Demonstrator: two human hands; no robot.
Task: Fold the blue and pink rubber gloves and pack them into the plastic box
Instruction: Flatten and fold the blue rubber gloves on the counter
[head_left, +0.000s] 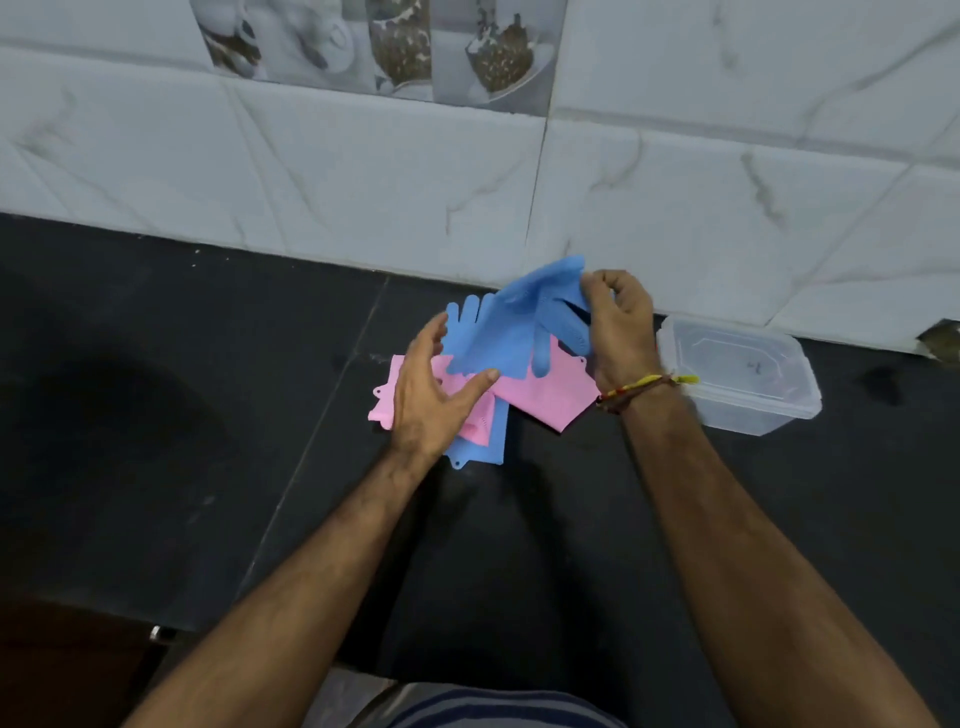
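A blue rubber glove (511, 327) is lifted above the dark counter, its cuff pinched by my right hand (621, 327). My left hand (431, 395) spreads open under its finger end, thumb against the glove's lower edge. Beneath lie two pink gloves: one (550, 395) to the right, one (384, 405) mostly hidden under my left hand. A second blue glove (485, 449) pokes out flat at the bottom of the pile. The clear plastic box (743, 400) stands open and empty just right of my right wrist.
The black stone counter (208, 415) runs to a white marble-tiled wall (363, 182) right behind the gloves and box. A counter seam runs diagonally left of the pile. The counter's front edge and a dark cabinet lie at the lower left.
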